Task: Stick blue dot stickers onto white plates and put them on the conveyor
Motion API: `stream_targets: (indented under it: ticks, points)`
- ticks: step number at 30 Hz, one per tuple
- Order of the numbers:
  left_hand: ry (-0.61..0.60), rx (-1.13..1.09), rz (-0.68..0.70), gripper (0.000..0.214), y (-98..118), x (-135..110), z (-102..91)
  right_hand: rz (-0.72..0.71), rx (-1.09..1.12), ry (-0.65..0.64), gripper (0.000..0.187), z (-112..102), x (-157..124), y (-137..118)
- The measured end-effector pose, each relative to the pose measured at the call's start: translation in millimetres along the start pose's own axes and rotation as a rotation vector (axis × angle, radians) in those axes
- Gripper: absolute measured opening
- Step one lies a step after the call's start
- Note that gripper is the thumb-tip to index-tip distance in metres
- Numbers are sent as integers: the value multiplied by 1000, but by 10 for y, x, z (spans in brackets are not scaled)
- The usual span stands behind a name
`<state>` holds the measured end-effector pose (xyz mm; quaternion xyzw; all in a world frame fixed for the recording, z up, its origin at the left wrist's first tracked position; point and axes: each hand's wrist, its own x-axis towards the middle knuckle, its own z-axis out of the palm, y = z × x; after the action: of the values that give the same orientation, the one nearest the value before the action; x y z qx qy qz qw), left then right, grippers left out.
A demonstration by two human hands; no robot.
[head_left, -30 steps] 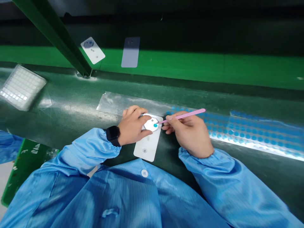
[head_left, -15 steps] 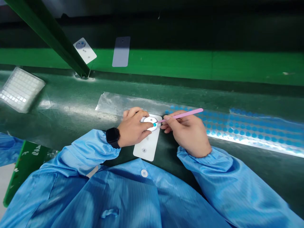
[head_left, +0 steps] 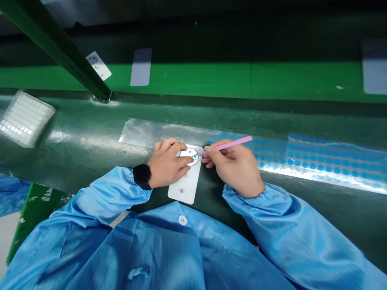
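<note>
- From where I stand, with the white plate [head_left: 182,196] as the middle of the dial, it lies flat on the green bench [head_left: 93,163] right in front of the seated person's blue coat.
- The left hand [head_left: 166,166] comes in from nine o'clock, its fingers bent and parted over the plate; a fingertip sits at the blue dot [head_left: 194,157], partly covering it. Whether any finger hooks the plate's edge, I can't tell.
- The right hand [head_left: 237,169] is at three o'clock, thumb and fingers pinching a pink tool [head_left: 234,143]. Its tip meets the plate just beside the dot, the handle's end pointing to half past two.
- The plate looks thin, light and stiff, with a smooth face that would probably skate on the bench unless pressed. I'd take it by its two long edges, toward six o'clock, clear of the outlined patch at twelve.
- The dot seems soft, flimsy and perhaps tacky; I'd touch only its rim. The tool looks light and suits a pencil grip around its middle.
- A clear strip [head_left: 151,133] runs from eleven round to three, carrying rows of blue dots [head_left: 320,163] on its right stretch; it looks floppy and easily creased.
- A clear case of white squares [head_left: 27,117] sits between nine and ten; another plate [head_left: 140,67] lies at eleven on the far green ledge [head_left: 211,78].
</note>
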<state>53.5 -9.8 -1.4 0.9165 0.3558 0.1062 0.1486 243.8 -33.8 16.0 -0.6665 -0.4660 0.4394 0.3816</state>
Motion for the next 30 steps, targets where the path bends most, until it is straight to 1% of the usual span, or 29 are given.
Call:
stream_targets:
  ticks: [8,18,23,30]
  points:
    - [-12,31,-21,24,13,-9,-2,6,40,13,25,18,-12,4]
    - [21,149,-11,26,84,-23,0,36,234,27,34,-22,48,64]
    - [53,209,-19,28,127,-34,6,30,246,24,33,-24,52,79]
    - [38,192,-49,27,134,-22,17,15,247,15,35,-26,61,83]
